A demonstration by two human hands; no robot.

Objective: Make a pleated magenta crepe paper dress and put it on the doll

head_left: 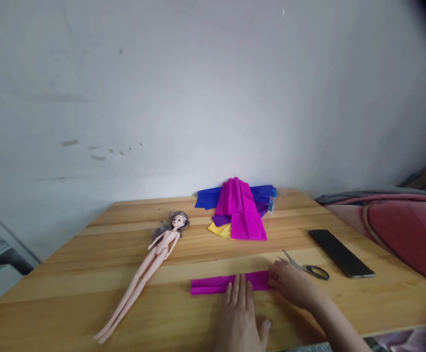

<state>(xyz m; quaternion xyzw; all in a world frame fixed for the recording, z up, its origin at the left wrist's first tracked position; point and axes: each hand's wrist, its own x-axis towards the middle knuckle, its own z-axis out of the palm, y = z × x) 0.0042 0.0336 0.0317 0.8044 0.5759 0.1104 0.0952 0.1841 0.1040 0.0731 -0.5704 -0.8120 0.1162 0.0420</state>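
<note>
A folded magenta strip [209, 286], of crepe paper or thin cloth, lies crosswise near the front of the table. My left hand [238, 313] rests flat on its middle, fingers stretched out. At the strip's right end, my right hand [289, 283] is closed, with fingers curled and pinched on the edge; the fingertips are partly hidden. Just beyond that hand lie scissors [317, 272] with dark handles, their blades apart. To the left, an undressed doll [154, 256] with grey hair lies on its back, legs toward the front left.
Magenta [247, 222], blue [207, 198], purple and yellow sheets lie heaped at the table's back. Beside them stands a small blue-capped glue bottle [272, 201]. A black phone [339, 252] lies to the right. Pink bedding [399, 234] borders the wooden table [70, 293]; a wall rises behind.
</note>
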